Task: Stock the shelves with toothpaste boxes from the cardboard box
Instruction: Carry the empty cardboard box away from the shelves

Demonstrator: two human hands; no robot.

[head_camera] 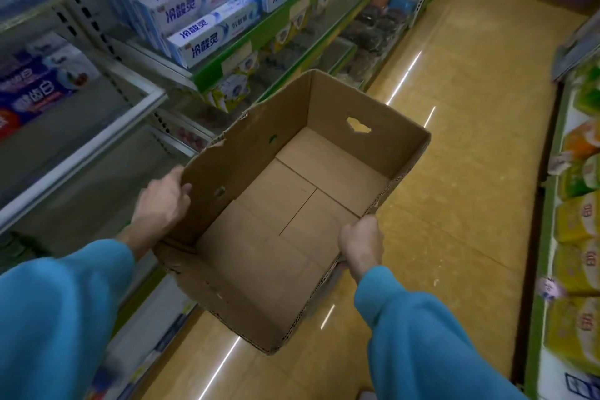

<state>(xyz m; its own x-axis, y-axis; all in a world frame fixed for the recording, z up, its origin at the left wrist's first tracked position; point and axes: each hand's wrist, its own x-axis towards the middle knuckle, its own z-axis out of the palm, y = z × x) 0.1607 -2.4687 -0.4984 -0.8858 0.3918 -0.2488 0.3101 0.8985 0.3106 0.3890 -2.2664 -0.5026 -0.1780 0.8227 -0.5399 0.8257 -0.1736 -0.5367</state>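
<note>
An open brown cardboard box hangs in front of me above the aisle floor, and its inside shows only bare cardboard. My left hand grips its left wall, thumb hooked over the rim. My right hand grips the right wall near the front corner. White and blue toothpaste boxes stand stacked on the upper shelf at the upper left.
More shelves with packaged goods run along the left. A second shelf unit with yellow and green packs lines the right edge. The yellow tiled aisle floor stretches ahead between them.
</note>
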